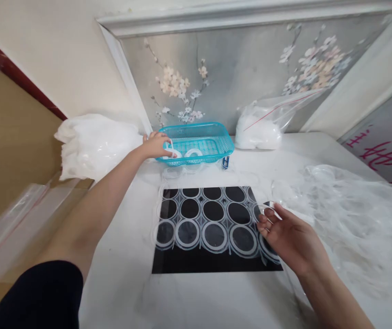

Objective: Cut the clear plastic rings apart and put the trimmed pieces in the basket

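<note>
My left hand (156,145) reaches into the left end of a turquoise plastic basket (228,145), its fingers closed on a thin white ring (171,145). Another white ring (193,154) lies inside the basket. My right hand (290,233) is beside the right edge of a clear plastic sheet with rows of round cutouts (214,232). Its thumb and fingers are pinched together at a small, thin edge that I cannot identify. Beneath the clear sheet lies a flat black board (212,263), which makes the ring outlines stand out.
A pile of clear plastic sheets (357,224) covers the table's right side. A zip bag of white material (259,132) stands right of the basket, a white plastic bag (94,146) left. A small blue object (225,161) sits before the basket. Cardboard (7,114) borders the left.
</note>
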Action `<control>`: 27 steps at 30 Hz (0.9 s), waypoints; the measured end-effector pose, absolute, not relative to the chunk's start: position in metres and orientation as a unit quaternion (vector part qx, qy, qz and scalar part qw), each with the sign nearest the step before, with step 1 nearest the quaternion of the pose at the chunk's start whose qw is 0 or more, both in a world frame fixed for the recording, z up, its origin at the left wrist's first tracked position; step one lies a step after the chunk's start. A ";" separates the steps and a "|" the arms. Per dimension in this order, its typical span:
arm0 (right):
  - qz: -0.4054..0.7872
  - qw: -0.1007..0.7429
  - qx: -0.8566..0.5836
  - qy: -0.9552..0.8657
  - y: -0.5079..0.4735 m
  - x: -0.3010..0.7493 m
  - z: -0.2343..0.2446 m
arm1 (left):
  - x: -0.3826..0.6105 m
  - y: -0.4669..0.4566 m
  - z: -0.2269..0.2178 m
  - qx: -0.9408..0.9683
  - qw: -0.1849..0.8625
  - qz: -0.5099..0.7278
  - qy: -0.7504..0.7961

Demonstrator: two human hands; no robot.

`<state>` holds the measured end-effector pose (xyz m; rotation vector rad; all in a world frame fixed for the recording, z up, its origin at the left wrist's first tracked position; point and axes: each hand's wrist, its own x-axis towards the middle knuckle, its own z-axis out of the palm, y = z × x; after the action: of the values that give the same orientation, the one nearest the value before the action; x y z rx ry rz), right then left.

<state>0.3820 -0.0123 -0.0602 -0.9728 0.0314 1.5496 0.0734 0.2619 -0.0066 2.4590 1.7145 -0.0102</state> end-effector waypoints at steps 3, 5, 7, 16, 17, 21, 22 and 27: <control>0.685 0.596 -0.417 0.036 -0.013 0.381 -0.062 | 0.077 0.257 -0.004 0.807 0.096 -0.029 0.583; 0.692 0.591 -0.411 0.045 -0.013 0.379 -0.062 | 0.078 0.255 -0.002 0.800 0.110 -0.047 0.588; 0.696 0.589 -0.408 0.048 -0.014 0.378 -0.062 | 0.078 0.254 -0.001 0.797 0.113 -0.058 0.591; 0.697 0.591 -0.403 0.046 -0.014 0.378 -0.067 | 0.079 0.244 0.004 0.798 0.093 -0.107 0.586; 0.698 0.591 -0.403 0.046 -0.014 0.377 -0.068 | 0.079 0.244 0.003 0.799 0.092 -0.109 0.585; 0.698 0.589 -0.405 0.048 -0.013 0.376 -0.070 | 0.074 0.247 -0.003 0.807 0.069 -0.110 0.576; 0.698 0.590 -0.403 0.048 -0.013 0.376 -0.071 | 0.071 0.249 -0.003 0.810 0.058 -0.107 0.573; 0.697 0.590 -0.406 0.042 -0.012 0.376 -0.072 | 0.061 0.254 -0.001 0.826 0.004 -0.099 0.554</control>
<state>0.3764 -0.0119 -0.0724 -0.9444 0.0985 1.6231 0.0608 0.2543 -0.0012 2.5901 1.7368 -0.3096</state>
